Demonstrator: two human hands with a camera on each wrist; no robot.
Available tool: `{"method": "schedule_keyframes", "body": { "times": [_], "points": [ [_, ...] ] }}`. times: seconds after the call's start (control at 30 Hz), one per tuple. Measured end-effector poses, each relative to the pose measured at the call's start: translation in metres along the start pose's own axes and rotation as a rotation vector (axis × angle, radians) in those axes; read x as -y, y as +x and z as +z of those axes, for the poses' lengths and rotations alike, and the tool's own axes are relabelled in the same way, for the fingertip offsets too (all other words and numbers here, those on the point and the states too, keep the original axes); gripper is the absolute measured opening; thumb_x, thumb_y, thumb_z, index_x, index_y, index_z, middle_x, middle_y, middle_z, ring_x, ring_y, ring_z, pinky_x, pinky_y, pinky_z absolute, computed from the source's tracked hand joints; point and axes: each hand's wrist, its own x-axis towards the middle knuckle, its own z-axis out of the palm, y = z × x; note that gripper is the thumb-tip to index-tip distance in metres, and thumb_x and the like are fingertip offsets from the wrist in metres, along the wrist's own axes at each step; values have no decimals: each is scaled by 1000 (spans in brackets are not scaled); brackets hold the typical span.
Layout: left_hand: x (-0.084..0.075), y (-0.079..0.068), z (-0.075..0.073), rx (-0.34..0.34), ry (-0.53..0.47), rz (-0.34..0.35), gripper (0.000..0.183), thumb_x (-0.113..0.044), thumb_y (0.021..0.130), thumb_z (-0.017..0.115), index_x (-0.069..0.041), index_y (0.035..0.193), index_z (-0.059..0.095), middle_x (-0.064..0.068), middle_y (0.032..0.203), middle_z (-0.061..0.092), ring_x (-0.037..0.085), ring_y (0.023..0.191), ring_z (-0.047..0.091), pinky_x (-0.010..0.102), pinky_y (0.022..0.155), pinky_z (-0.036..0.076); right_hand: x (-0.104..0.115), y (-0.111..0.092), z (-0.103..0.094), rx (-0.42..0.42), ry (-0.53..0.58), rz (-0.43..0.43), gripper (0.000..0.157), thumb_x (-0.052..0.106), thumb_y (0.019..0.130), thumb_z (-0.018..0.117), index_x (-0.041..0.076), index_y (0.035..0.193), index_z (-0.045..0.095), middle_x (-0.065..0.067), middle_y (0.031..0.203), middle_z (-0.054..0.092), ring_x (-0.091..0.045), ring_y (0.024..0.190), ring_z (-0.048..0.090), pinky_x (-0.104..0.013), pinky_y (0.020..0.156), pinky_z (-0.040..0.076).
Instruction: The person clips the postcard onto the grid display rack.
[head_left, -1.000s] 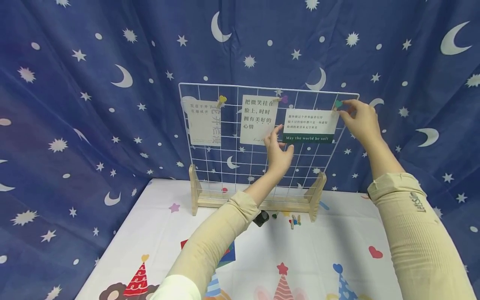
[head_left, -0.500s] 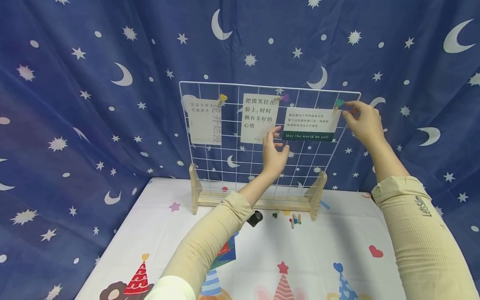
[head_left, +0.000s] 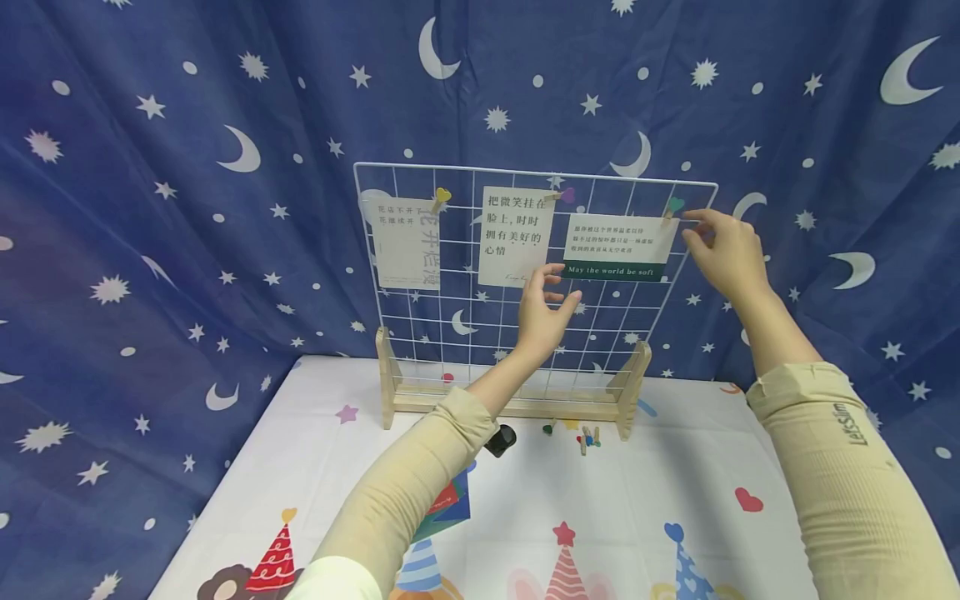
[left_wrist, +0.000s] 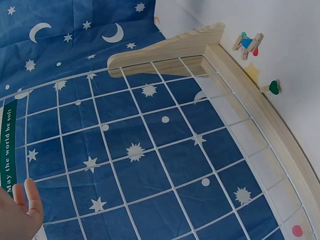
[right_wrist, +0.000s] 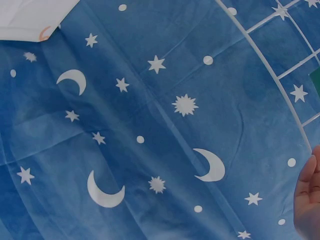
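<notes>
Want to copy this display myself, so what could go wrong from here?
The green-banded card shows just one clip, the teal heart peg at its upper right, so it might swing or slip. The left hand is close to the bottom of the middle card and could brush it.

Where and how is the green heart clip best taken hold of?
Probably pinch the green heart clip by its heart end, coming from the right: the clip slants, its lower end at the top right corner of the green-banded card, its heart pointing up and away. The right hand is close on that side.
</notes>
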Motion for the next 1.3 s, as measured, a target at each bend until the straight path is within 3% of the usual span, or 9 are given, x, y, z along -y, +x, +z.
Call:
{"method": "schedule_keyframes", "body": {
  "times": [0.2, 0.4, 0.67, 1.03, 1.3],
  "points": [
    [3, -1, -4, 5, -8, 16, 43, -10, 89, 62, -5, 128, 46, 18, 124, 49, 32, 102, 58, 22, 82, 52, 0, -6, 2, -13, -8, -33, 37, 20, 97, 49, 0, 128, 55, -30, 108, 61, -41, 87, 57, -52, 71, 47],
    [4, -4, -9, -2, -27, 35, 43, -8, 88, 62, -3, 128, 46, 23, 124, 49, 33, 102, 57, 38, 89, 52, -2, -12, 4, -27, -8, -50, 38, 21, 96, 51, 1, 127, 55, -28, 105, 61, -39, 86, 57, -50, 70, 46],
    [5, -10, -19, -9, -9, 6, 42, -10, 89, 62, -5, 127, 47, 19, 121, 51, 32, 102, 58, 31, 82, 54, -7, -21, 7, -17, -26, -68, 37, 20, 95, 53, 0, 126, 55, -27, 101, 61, -37, 83, 57, -43, 64, 42],
    [12, -21, -30, 12, -3, 8, 41, -11, 89, 62, -2, 127, 47, 21, 119, 52, 36, 101, 57, 40, 84, 53, -10, -34, 13, 2, -38, -91, 37, 21, 95, 54, 0, 126, 55, -26, 101, 61, -38, 83, 57, -51, 68, 45],
    [18, -24, -50, 7, 34, 5, 36, -9, 90, 60, -3, 124, 49, 19, 116, 55, 32, 99, 59, 33, 80, 54, -1, -40, 12, 3, -90, -190, 35, 17, 93, 58, 1, 124, 57, -23, 98, 62, -38, 84, 60, -52, 69, 48]
  ]
}}
